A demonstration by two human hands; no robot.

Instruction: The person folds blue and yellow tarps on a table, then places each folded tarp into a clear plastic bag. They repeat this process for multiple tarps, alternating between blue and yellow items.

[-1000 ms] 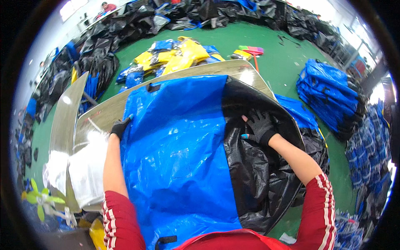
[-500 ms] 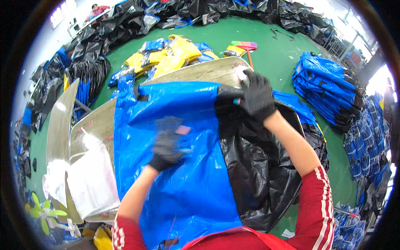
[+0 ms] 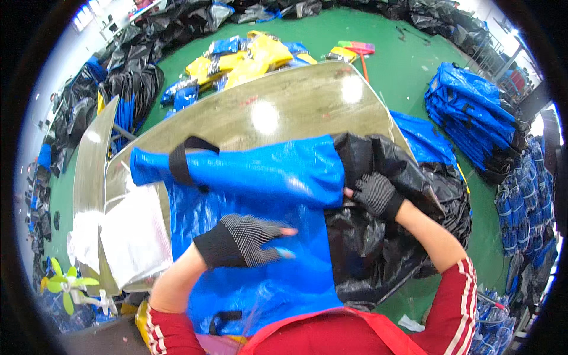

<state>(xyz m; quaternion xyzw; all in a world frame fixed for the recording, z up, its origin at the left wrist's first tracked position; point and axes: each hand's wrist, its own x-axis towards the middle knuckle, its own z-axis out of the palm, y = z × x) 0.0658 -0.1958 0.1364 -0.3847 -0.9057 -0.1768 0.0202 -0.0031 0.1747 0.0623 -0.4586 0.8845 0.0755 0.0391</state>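
Observation:
A large blue and black plastic bag lies before me on the table, its far edge folded toward me in a thick roll. A black strap loop stands up from that roll at the left. My left hand, in a black dotted glove with bare fingertips, rests over the blue part with thumb and fingers apart. Something light blue shows at its fingertips, too small to make out. My right hand, gloved alike, is closed on the black part beside the fold. Another black strap lies at the near edge.
The glossy table carries white plastic sheets at the left. Yellow and blue packets lie on the green floor beyond, near a broom. A blue bag stack stands at the right. A green-bladed fan is at lower left.
The bag's far edge has come toward me and folded over, baring more of the table. My right hand has moved nearer with it; my left hand has moved down and slightly right.

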